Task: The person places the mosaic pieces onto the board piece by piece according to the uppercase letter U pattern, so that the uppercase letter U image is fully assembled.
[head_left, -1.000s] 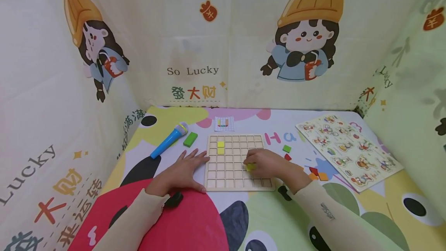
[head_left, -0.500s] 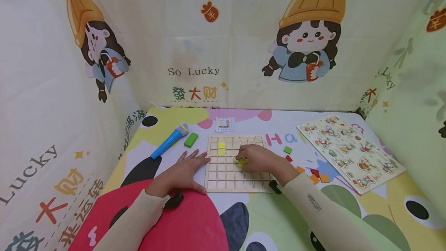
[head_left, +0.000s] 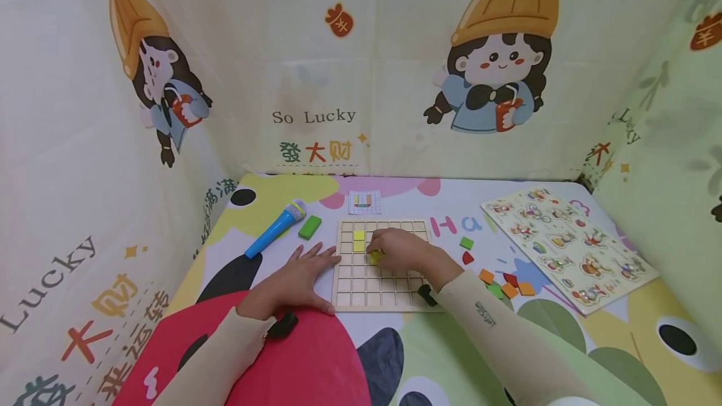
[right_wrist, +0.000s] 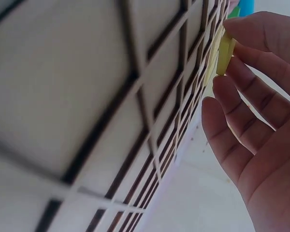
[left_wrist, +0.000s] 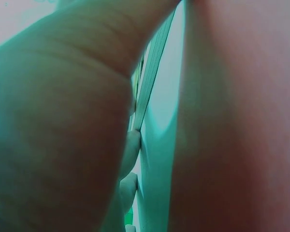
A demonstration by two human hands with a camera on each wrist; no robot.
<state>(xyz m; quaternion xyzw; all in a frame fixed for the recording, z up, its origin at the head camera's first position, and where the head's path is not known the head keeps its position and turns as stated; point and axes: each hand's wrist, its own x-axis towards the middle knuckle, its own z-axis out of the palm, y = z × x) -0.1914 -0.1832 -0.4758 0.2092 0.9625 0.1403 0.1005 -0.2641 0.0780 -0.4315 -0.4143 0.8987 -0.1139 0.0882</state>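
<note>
My right hand point(head_left: 402, 253) pinches a small yellow square tile point(right_wrist: 225, 54) between thumb and fingertips, just over the wooden grid board point(head_left: 351, 299). In the right wrist view the tile is tilted on edge, close to the board's raised lines. Two yellow tiles point(head_left: 359, 241) sit one below the other in cells at the board's upper left, left of the held tile. My left hand point(head_left: 290, 281) lies with spread fingers on the table, its fingertips and thumb at the board's left edge. Skin fills most of the left wrist view.
Behind the board lies a small pattern card point(head_left: 365, 202). A blue toy microphone point(head_left: 275, 229) and a green block point(head_left: 310, 227) are at its left. Loose orange, red and green pieces point(head_left: 509, 291) lie to the right, near a picture board point(head_left: 570, 246).
My right hand has moved left across the board with the yellow tile, toward the two placed tiles. The left hand has stayed in place.
</note>
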